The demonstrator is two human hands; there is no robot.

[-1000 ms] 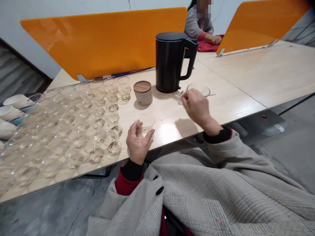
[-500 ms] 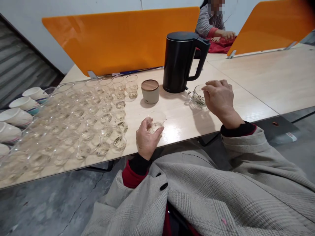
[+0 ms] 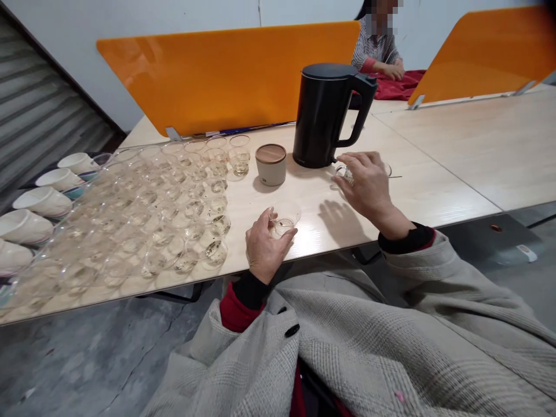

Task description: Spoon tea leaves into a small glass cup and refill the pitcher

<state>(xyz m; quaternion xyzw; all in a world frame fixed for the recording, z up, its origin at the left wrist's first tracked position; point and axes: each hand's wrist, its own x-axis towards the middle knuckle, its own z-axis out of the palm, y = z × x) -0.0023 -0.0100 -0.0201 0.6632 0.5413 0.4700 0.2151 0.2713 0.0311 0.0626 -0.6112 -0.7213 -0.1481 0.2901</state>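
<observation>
My left hand [image 3: 268,246] is curled round a clear plastic cup [image 3: 287,213] on the table, thumb on one side and fingers on the other. A little dark matter lies in the bottom of that cup. My right hand [image 3: 365,186] hovers above the table before the kettle, its thumb and fingers apart and nothing visible between them. Behind it a ribbed glass cup [image 3: 343,171] is mostly hidden; its handle shows on the left, and a thin dark rod [image 3: 395,176] sticks out to the right.
Rows of clear cups [image 3: 174,205] cover the table's left side, beside stacked paper cups [image 3: 43,200]. A lidded canister [image 3: 271,169] and black kettle [image 3: 324,119] stand further back. Orange dividers [image 3: 226,81] line the rear. A person [image 3: 384,63] sits beyond with red cloth [image 3: 403,87].
My right hand has moved left from the glass cup's rim, and its fingers have spread. My left hand stays at the plastic cup. The whole view has shifted slightly.
</observation>
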